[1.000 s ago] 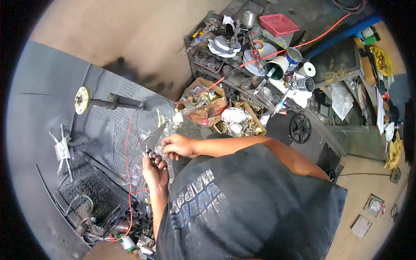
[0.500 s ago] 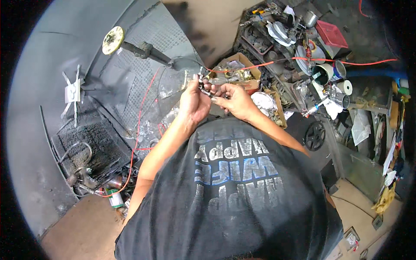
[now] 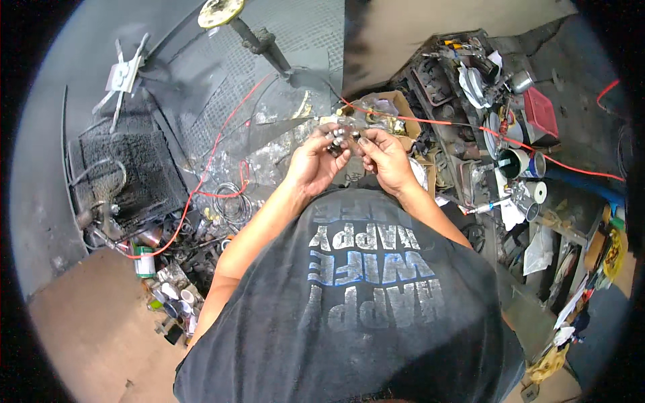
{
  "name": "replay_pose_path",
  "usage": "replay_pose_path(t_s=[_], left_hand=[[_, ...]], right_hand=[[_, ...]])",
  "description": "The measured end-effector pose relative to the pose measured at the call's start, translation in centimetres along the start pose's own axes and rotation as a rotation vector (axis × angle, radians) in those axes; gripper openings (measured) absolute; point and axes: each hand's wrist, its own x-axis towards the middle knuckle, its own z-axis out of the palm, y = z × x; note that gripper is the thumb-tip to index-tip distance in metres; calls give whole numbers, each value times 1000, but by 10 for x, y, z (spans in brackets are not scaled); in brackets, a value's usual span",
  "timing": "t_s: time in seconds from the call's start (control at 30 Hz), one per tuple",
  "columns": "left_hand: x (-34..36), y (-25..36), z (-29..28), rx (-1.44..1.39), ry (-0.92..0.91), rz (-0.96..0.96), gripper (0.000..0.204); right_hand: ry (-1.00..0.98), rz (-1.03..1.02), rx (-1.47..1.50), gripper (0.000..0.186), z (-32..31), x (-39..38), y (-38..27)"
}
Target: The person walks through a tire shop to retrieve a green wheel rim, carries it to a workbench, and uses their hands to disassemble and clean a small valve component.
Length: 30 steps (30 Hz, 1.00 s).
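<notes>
Above the dark shirt front, my two hands are raised close together. My left hand (image 3: 316,161) has its fingers curled around a small, shiny metal fitting (image 3: 338,139) with rounded knobs; its exact kind is too small to make out. Thumb and fingers of my right hand (image 3: 388,156) pinch at the right end of that metalwork, where a small dark round end shows. The fingers hide part of the piece. Behind the hands runs a thin red hose (image 3: 430,121).
A round yellow-topped stand (image 3: 222,12) rises at the upper left, near a bracket with several arms (image 3: 123,77). A soot-dark block (image 3: 127,171) lies below it. To the right are an open cardboard box (image 3: 406,111), a cluttered bench with cans (image 3: 512,163), and a red basket (image 3: 539,111).
The view has shifted, so the surroundings sit differently. My hands have drawn slightly apart, and the metal fitting is turned, showing its rounded knobs. Both hands keep hold of it.
</notes>
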Motion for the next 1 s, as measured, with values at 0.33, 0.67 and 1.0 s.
replay_pose_path(t_s=[0.33, 0.67, 1.0], left_hand=[[-7, -4, 0, 409, 14, 30, 19], [6, 2, 9, 804, 45, 166, 17], [2, 2, 3, 1574, -52, 458, 18]], right_hand=[[-64, -219, -464, 17, 7, 6, -2], [0, -3, -246, 23, -15, 10, -12], [-64, -251, -911, 26, -23, 13, -2]])
